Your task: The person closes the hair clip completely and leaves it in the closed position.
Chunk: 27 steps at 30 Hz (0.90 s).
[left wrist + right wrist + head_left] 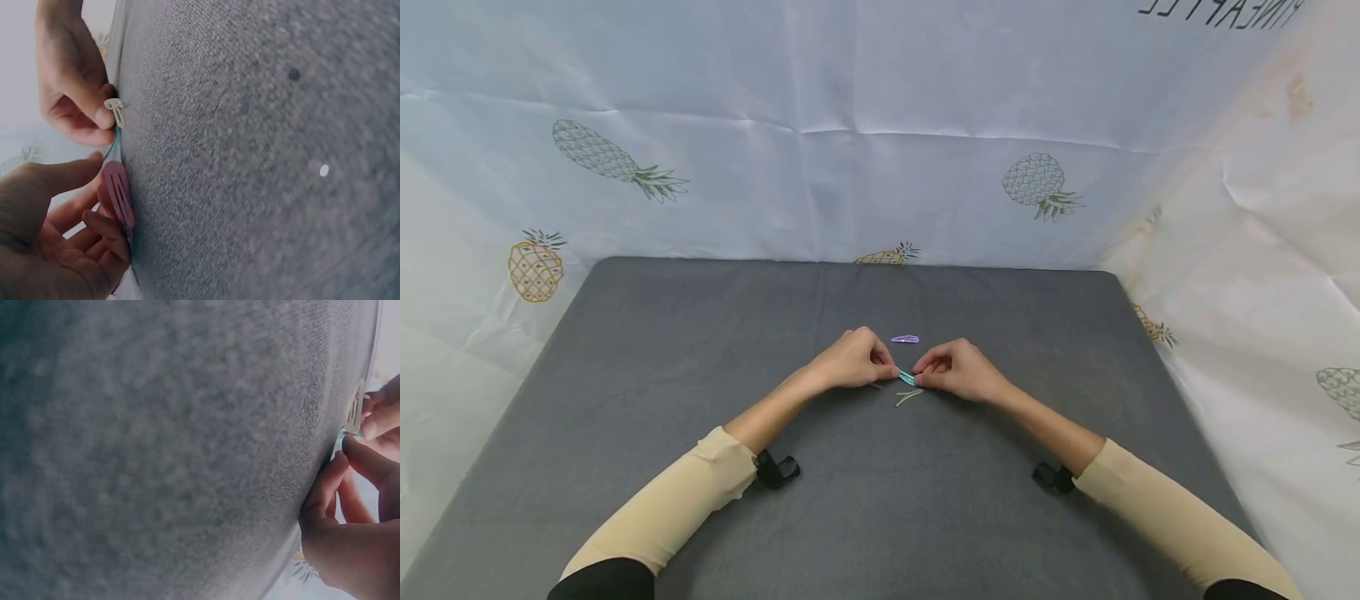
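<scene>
The teal hair clip [906, 377] is between your two hands, low over the tabletop [850, 517]. Your left hand [852, 360] has its grip on the left end, and your right hand [958, 371] pinches the right end. A purple clip [905, 339] lies on the far side, a pale clip [909, 396] on the near side. A pink clip [119, 194] sits by your left hand. The teal one looks light, thin, smooth and a bit springy, so it could slip. Hold it softly by its ends; don't bend the middle.
</scene>
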Each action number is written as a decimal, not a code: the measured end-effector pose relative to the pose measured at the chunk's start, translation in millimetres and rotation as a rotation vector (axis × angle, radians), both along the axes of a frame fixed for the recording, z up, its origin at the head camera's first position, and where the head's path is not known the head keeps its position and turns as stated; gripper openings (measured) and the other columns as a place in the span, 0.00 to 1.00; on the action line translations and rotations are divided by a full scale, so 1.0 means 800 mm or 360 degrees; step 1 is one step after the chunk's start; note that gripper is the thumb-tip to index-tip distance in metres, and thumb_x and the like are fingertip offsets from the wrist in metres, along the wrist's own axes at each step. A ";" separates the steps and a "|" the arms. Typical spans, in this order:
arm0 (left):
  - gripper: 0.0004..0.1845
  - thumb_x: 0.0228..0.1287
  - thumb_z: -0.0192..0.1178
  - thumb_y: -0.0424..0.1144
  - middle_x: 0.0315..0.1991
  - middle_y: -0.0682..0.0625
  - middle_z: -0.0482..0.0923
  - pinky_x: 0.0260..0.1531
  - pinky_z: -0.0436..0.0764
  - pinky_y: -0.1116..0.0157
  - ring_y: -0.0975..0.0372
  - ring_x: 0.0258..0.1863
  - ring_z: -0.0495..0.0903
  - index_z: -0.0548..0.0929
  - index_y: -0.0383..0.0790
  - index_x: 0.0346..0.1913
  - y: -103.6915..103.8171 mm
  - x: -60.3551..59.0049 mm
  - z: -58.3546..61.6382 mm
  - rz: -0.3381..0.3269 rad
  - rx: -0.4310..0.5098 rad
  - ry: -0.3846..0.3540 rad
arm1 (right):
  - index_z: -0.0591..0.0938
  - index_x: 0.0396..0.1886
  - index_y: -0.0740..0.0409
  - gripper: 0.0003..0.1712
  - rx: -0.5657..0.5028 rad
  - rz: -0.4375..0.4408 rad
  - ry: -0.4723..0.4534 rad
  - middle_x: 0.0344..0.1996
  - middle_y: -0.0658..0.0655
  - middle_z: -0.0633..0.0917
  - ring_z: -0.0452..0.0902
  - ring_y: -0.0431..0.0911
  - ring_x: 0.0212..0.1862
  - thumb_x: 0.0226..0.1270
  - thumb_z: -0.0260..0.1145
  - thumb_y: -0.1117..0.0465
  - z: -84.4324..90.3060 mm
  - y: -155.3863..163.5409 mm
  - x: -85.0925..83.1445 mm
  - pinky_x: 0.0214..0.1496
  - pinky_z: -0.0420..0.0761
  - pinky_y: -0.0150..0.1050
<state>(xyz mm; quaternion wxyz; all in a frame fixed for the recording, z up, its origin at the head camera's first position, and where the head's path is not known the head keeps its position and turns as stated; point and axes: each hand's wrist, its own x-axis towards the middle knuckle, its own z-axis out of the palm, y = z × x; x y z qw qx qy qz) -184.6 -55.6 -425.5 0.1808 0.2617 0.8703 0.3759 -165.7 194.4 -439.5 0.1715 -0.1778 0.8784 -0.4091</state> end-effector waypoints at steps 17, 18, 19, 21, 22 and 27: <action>0.08 0.72 0.71 0.38 0.30 0.49 0.94 0.27 0.80 0.72 0.67 0.23 0.87 0.96 0.39 0.37 0.003 -0.003 -0.002 0.0029 0.0070 -0.0078 | 0.94 0.40 0.59 0.06 0.0057 0.0043 0.0074 0.29 0.54 0.91 0.79 0.36 0.27 0.68 0.80 0.61 0.003 -0.007 0.000 0.32 0.77 0.29; 0.08 0.72 0.71 0.38 0.30 0.49 0.94 0.27 0.81 0.72 0.67 0.23 0.87 0.96 0.39 0.37 0.002 -0.004 -0.002 0.0034 0.0070 -0.0083 | 0.93 0.39 0.59 0.06 0.0058 0.0044 0.0070 0.29 0.54 0.91 0.79 0.36 0.28 0.68 0.80 0.61 0.003 -0.008 0.000 0.32 0.76 0.29; 0.08 0.72 0.72 0.38 0.30 0.49 0.94 0.27 0.81 0.71 0.67 0.23 0.87 0.96 0.39 0.36 0.002 -0.004 -0.003 0.0036 0.0072 -0.0088 | 0.93 0.39 0.60 0.06 0.0057 0.0047 0.0069 0.29 0.54 0.91 0.79 0.37 0.28 0.68 0.80 0.61 0.003 -0.008 0.000 0.32 0.77 0.29; 0.08 0.72 0.72 0.38 0.30 0.49 0.93 0.28 0.81 0.71 0.68 0.22 0.86 0.96 0.39 0.36 0.001 -0.005 -0.003 0.0039 0.0069 -0.0097 | 0.93 0.39 0.60 0.06 0.0054 0.0054 0.0065 0.29 0.54 0.91 0.79 0.37 0.28 0.68 0.80 0.62 0.004 -0.008 0.000 0.32 0.77 0.29; 0.08 0.72 0.72 0.39 0.30 0.49 0.93 0.28 0.81 0.71 0.69 0.22 0.85 0.96 0.39 0.37 0.000 -0.006 -0.003 0.0040 0.0069 -0.0100 | 0.93 0.39 0.60 0.06 0.0053 0.0058 0.0061 0.29 0.54 0.91 0.79 0.37 0.28 0.68 0.80 0.62 0.005 -0.008 -0.001 0.32 0.77 0.29; 0.06 0.71 0.73 0.37 0.30 0.48 0.93 0.28 0.81 0.71 0.68 0.23 0.86 0.95 0.38 0.37 0.001 -0.006 -0.001 0.0022 0.0082 -0.0128 | 0.92 0.39 0.60 0.05 0.0034 0.0082 0.0046 0.31 0.55 0.92 0.82 0.36 0.30 0.68 0.79 0.63 0.005 -0.007 -0.003 0.35 0.80 0.29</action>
